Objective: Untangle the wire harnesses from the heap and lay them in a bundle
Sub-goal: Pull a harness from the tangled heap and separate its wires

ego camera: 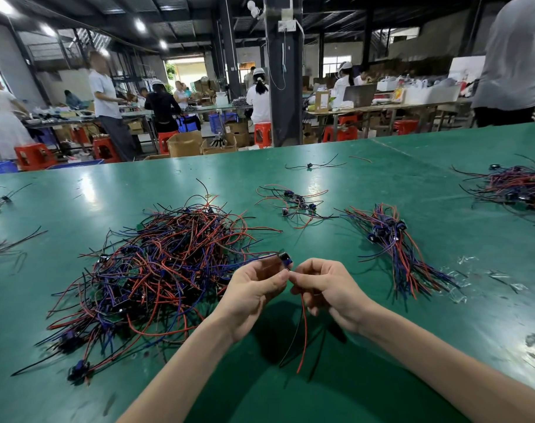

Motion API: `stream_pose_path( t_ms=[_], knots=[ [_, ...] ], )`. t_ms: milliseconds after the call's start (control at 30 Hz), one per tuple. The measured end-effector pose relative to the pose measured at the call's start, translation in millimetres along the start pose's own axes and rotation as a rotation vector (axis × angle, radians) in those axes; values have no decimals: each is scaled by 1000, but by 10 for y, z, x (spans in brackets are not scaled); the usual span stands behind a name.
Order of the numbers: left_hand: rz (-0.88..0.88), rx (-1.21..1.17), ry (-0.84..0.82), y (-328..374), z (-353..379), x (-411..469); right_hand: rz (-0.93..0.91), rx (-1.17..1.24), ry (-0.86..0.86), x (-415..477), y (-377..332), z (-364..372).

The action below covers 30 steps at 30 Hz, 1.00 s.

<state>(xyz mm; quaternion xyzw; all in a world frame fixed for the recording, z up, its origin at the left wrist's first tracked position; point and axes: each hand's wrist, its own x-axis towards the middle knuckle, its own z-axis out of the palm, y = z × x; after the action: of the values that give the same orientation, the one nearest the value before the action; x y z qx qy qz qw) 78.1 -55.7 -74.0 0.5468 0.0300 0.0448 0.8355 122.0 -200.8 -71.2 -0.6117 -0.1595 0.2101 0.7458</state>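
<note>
At lower centre, the left hand (254,290) and right hand (328,288) are pinching one small dark-plugged harness with dangling red and black wires (303,331). At centre left, the big tangled heap of red, blue and black wires (156,270) is looking mostly unsorted. At centre right, a modest aligned bundle (394,248) is lying on the green table (443,315).

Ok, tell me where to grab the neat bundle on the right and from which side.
Grip the bundle just below its black connectors, where the wires lie tight together; farther toward you they fan out loose. Come from above, fingers across the wires, probably with the right hand, which is nearer.
</note>
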Motion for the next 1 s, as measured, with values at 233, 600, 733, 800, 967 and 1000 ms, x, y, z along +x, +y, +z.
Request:
stream_pose_path(
  t_ms=[233,600,733,800,967,1000],
  knots=[
    [-2,27,53,-31,2,11,-3,-62,-28,-14,-1,-9],
    [134,18,260,-11,18,19,111,-109,-127,-29,7,26],
    [180,17,316,24,15,22,106,-134,-190,-58,11,41],
    [205,33,336,53,-1,33,94,-170,-226,-79,3,42],
    [244,84,363,104,-51,53,59,-300,-300,-124,-8,65],
    [244,100,364,102,-51,53,47,-315,-310,-128,-13,68]
  ],
)
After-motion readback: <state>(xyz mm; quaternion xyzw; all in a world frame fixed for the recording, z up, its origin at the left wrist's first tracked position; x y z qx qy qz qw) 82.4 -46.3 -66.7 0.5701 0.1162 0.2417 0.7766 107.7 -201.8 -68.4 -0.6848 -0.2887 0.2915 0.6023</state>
